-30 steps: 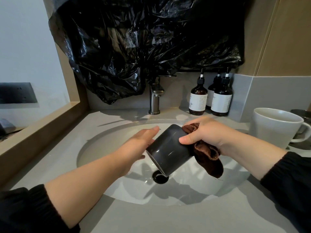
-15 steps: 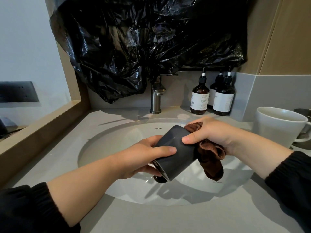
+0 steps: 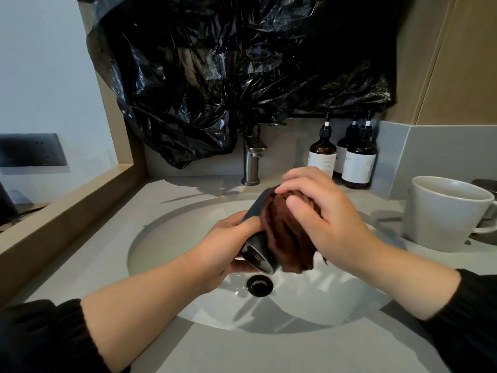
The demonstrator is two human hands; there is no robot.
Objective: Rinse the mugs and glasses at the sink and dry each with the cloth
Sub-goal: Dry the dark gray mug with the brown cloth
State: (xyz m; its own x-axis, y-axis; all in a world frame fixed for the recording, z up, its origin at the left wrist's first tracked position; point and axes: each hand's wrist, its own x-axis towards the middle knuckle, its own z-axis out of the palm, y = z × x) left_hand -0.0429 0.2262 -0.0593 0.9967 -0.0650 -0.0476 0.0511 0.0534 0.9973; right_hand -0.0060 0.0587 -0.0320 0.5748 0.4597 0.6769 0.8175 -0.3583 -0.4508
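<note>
- The dark grey, straight-sided matte cup hangs tilted above the white oval sink basin. Its lower end is over the black drain and touches nothing but hands and cloth.
- It looks like stiff ceramic with some weight to it. I'd expect it to be slick while damp and to chip if it dropped against the basin.
- I can see no handle, so the safest hold seems to be around the barrel near the lower end, leaving the rest free for wiping.
- The brown, soft, bunched cloth drapes over the cup's right side and upper end. It is limp and follows the curve, so it needs a hand pressing it on.
- The left grip wraps round the cup's lower barrel from the left, with the fingers curled under and the thumb on top.
- The right grip is cupped over the cloth and clamps it against the cup. Its fingers are bent round the bundle and the thumb lies across the front.
- A large white ceramic mug stands upright on the grey surface, well to the right of the basin.
- Behind the basin are a brushed steel tap, brown pump bottles and crumpled black plastic sheeting.
</note>
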